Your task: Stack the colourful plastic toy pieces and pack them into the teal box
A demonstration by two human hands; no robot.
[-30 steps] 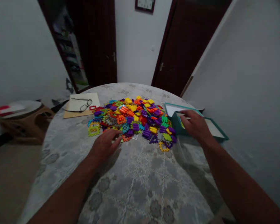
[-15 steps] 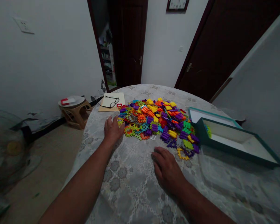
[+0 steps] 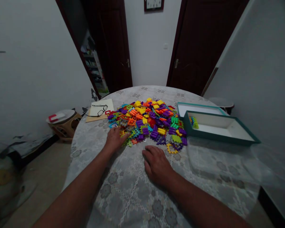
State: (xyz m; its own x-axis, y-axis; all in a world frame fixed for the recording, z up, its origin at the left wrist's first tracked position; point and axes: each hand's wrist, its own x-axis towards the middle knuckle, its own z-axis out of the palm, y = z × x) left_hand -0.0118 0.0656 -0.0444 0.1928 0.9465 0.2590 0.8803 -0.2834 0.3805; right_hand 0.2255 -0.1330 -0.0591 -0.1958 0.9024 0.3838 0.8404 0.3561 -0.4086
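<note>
I see the left hand [image 3: 114, 139] touching the 8 o'clock edge of the pile of plastic building pieces [image 3: 147, 122], its thumb spread away from its fingers. The right hand [image 3: 156, 163] rests near the pile's 6 o'clock side, softly curled, thumb and fingers a bit apart. The pile sits mid-table, its long way from 9 to 3; its pieces point every way. At 3, the green box [image 3: 211, 134] points toward 4. Eyeglasses [image 3: 102, 110] lie at 10. Flowered tablecloth [image 3: 128, 196] runs from the hands toward 6; the table's round edge curves past 12.
</note>
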